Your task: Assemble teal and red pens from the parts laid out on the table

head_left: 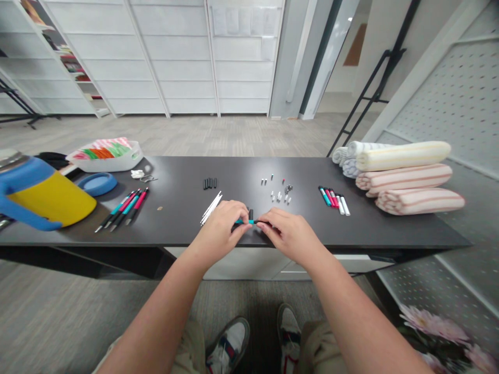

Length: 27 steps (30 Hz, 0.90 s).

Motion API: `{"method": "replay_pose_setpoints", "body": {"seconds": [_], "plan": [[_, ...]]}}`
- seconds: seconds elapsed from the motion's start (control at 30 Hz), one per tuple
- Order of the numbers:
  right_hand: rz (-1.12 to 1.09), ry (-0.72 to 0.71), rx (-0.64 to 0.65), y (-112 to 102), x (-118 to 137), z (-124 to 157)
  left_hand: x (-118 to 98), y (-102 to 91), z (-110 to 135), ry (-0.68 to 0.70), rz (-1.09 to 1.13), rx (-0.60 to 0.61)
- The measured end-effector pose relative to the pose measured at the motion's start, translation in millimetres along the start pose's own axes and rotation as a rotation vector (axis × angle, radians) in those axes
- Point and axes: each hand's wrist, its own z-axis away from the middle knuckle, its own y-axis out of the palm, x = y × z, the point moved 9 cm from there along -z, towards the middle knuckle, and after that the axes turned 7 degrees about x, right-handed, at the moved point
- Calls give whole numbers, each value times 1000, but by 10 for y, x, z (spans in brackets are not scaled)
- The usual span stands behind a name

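Near the table's front edge my left hand [230, 221] pinches a teal pen barrel [251, 222], held level. My right hand [284, 228] has its fingers closed on the dark end of the same pen. Just behind it a small black grip sleeve [251, 213] shows between the hands. White refill sticks [211, 209] lie left of my left hand. Several black grip sleeves [210, 183] stand in a row farther back. Beyond my right hand are several small white parts [279, 197] and a little heap of metal pieces [288, 189].
Assembled pens [127, 208] lie at left beside a yellow and blue jug [47, 195], a blue lid [96, 183] and a white basket [107, 163]. Teal, red and white barrels [334, 200] lie at right, before rolled towels [405, 176]. The dark table [175, 192] ends just before me.
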Motion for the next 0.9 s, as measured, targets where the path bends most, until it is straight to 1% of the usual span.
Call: {"method": "replay_pose_setpoints", "body": {"seconds": [0.23,0.4,0.53,0.63,0.77,0.9], "plan": [[28,7,-36,-44,20,0,-35,14,-17,24,-61,9],[25,3,-38,-23,35,-9,-27,-11,-2,7,-73,-27],[38,4,-53,-26,60,-22,-58,16,-2,0,-179,-9],[61,14,-32,2,62,-29,-78,15,-2,9,-247,2],[67,15,-22,13,71,-34,-69,-23,10,-9,-258,6],[46,14,-48,-43,105,-53,-70,-28,23,-18,-279,36]]}}
